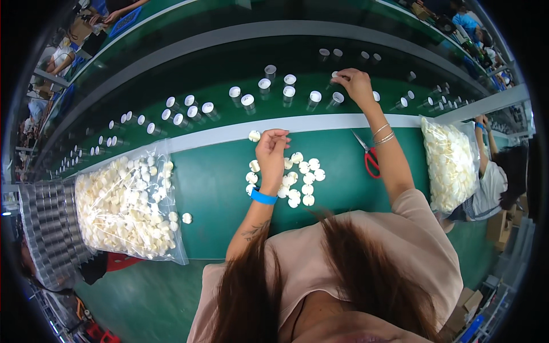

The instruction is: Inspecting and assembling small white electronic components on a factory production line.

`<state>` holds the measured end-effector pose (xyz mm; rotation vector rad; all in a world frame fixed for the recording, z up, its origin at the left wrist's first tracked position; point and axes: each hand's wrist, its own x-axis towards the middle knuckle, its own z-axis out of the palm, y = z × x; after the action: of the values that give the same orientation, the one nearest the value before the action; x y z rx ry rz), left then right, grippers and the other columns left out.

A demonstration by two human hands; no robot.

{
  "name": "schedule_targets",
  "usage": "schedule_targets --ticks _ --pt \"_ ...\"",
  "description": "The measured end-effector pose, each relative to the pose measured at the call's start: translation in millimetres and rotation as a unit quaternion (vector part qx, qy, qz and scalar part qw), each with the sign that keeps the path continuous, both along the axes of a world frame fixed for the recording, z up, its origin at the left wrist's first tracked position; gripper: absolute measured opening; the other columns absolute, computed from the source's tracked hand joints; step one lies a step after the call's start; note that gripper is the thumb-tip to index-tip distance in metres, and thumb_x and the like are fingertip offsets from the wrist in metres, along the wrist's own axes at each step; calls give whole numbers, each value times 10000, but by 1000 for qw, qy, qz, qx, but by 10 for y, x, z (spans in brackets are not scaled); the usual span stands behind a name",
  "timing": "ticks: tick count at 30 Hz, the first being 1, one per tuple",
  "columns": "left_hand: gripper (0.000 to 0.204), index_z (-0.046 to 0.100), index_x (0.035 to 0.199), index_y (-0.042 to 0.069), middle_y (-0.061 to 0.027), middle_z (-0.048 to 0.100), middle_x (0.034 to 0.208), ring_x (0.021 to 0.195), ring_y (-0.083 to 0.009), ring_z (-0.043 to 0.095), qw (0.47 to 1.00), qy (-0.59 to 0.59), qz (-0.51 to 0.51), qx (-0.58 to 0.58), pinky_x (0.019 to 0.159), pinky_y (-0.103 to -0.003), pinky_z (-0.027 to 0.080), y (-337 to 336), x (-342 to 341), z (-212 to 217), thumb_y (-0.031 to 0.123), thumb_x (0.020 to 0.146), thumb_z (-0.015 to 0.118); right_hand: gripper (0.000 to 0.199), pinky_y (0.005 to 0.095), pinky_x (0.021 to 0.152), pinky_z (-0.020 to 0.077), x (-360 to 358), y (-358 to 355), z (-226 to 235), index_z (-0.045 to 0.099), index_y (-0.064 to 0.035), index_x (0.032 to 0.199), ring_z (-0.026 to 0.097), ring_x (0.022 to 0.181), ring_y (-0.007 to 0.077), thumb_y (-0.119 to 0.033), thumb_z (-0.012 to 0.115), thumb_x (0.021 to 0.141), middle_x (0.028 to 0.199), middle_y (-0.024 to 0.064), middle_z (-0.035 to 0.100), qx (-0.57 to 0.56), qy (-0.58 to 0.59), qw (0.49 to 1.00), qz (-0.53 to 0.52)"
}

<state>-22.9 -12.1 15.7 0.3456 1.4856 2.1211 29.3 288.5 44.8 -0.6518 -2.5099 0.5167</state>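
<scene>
A nudge by the right hand (355, 86), pinching a white cap (335, 75), could topple the neighbouring canister (337, 99); I cannot tell whether the curled left hand (270, 151) holds anything.

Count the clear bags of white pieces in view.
2: one left bag on the green tabletop, one right bag right of the red-handled scissors. More could be hidden beyond the view.

Head view: no lettering, numbers, brands or signs legible on white discs (308, 200), clear bags (449, 166) or white-topped cylinders (247, 102).
</scene>
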Motion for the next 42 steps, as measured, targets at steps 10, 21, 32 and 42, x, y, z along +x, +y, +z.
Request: schedule_targets --ticks 10,21,32,42 --pt "100 585 969 -8 -101 652 983 843 -147 599 1000 3 2 -17 730 -260 474 0 20 33 -2 886 530 133 344 700 521 41 -73 -115 744 -87 884 656 783 270 -173 712 788 923 75 694 47 57 996 40" --pt "98 588 965 -6 -96 655 983 843 -142 600 1000 10 -1 -20 725 -255 472 2 11 39 -10 882 537 127 345 756 412 -40 -108 -140 740 -97 881 608 880 230 -182 674 814 900 42 663 58 2 997 52" --pt "99 584 969 -14 -99 653 982 844 -144 598 999 39 3 -35 738 -258 480 39 39 -8 -6 887 529 130 365 790 392 -102 -125 -79 721 -83 860 597 914 245 -190 657 828 932 49 654 79 -32 994 73" --pt "96 582 971 -33 -91 650 958 826 -140 611 986 124 -1 -115 759 -266 507 72 36 -88 -28 903 515 146 429 788 441 -94 -152 -79 706 -106 894 615 910 299 -96 595 801 963 93 660 76 127 986 77"
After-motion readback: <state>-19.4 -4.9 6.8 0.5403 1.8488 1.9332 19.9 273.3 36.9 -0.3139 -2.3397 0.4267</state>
